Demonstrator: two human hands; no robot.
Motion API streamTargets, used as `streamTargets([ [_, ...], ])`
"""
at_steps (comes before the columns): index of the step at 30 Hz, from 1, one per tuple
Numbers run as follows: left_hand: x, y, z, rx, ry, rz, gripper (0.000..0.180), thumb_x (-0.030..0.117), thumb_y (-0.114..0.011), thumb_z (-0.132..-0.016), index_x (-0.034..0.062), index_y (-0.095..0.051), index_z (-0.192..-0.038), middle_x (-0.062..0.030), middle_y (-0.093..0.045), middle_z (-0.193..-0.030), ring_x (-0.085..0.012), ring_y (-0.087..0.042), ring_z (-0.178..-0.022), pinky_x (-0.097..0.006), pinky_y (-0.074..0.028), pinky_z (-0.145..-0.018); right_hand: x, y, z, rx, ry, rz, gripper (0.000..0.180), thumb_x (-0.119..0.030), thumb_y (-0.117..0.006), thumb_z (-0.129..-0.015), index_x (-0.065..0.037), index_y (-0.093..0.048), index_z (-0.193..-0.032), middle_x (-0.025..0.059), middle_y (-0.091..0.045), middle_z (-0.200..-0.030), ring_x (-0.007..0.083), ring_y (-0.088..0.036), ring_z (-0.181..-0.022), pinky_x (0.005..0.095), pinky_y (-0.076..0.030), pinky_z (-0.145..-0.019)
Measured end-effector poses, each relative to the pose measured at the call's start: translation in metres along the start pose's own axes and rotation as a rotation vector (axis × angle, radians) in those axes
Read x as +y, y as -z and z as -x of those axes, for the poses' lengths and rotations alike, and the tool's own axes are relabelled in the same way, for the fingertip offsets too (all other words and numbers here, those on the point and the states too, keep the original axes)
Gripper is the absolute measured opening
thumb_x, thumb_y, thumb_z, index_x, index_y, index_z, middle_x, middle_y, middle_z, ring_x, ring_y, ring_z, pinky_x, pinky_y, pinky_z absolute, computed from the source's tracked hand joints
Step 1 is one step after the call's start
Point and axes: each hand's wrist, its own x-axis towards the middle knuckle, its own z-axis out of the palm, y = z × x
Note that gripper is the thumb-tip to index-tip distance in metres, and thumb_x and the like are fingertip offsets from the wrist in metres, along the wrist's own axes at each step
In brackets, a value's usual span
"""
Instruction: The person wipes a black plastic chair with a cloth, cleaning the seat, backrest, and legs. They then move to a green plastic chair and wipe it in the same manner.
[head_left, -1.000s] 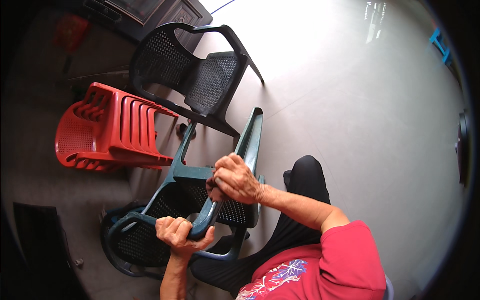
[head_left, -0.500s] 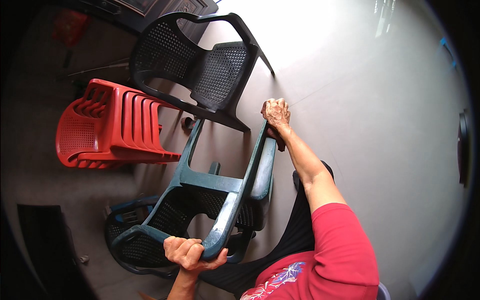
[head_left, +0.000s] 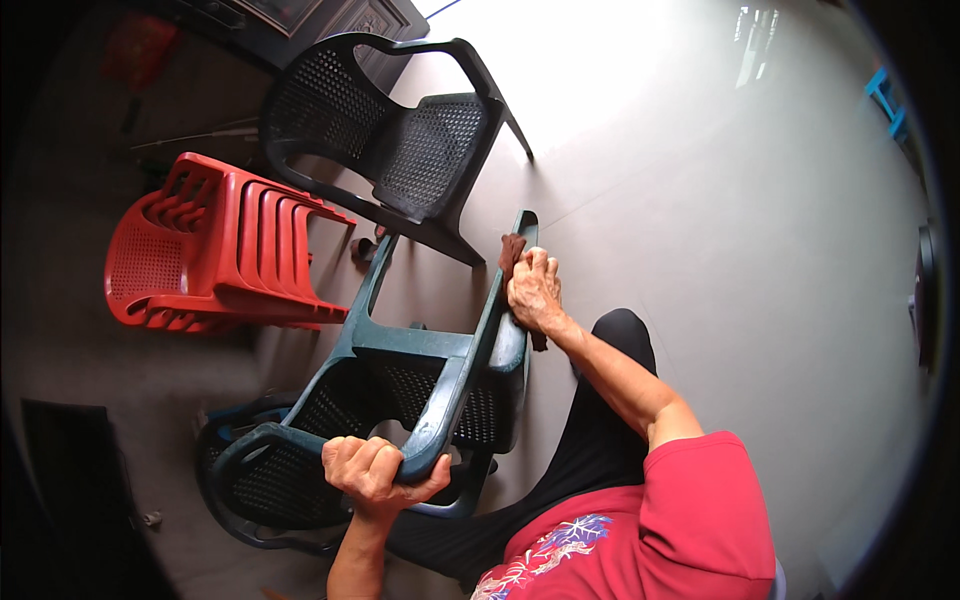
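The head view shows me the dark green chair point(head_left: 430, 390) tipped over on the tiled floor point(head_left: 700, 200), just beside a black chair point(head_left: 400, 140) and a stack of red chairs point(head_left: 210, 260); the left hand point(head_left: 375, 475) is closed around the armrest near the seat; the right hand point(head_left: 535, 290) presses a brown cloth point(head_left: 512, 252) against the long leg. Compared with half a second ago, the right hand is a little lower on this leg; I judge that the wiping now goes back toward the seat.

Pale tiled floor point(head_left: 720, 200) with bright glare, black chair point(head_left: 400, 140), stacked red chairs point(head_left: 210, 250), dark wooden door point(head_left: 330, 15)
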Motion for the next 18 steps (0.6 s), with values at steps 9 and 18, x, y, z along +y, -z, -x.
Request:
streamTargets([
  [9,0.001,-0.001,-0.007,0.028,0.011,-0.013,0.049,0.04,-0.076,-0.057,0.0134,-0.035,-0.051,-0.0015,-0.037,-0.051,-0.0216,-0.038,-0.048,-0.035,-0.031,-0.055,-0.088,0.078,0.122,0.092,0.426,-0.523,0.034,0.006,-0.054,-0.073,0.01,-0.053,-0.107,0.0241,-0.04,-0.114,0.0377,-0.044,-0.102,0.0416,-0.04,-0.091],
  [18,0.001,0.004,0.015,-0.052,0.017,0.079,0.046,0.049,-0.08,-0.054,0.0111,-0.055,-0.063,0.0003,-0.046,-0.058,-0.0199,-0.042,-0.047,-0.033,-0.035,-0.055,-0.146,0.126,0.092,-0.153,0.834,-0.511,0.023,-0.017,-0.06,-0.067,-0.008,-0.059,-0.088,0.0107,-0.053,-0.098,0.0274,-0.049,-0.092,0.0402,-0.036,-0.082],
])
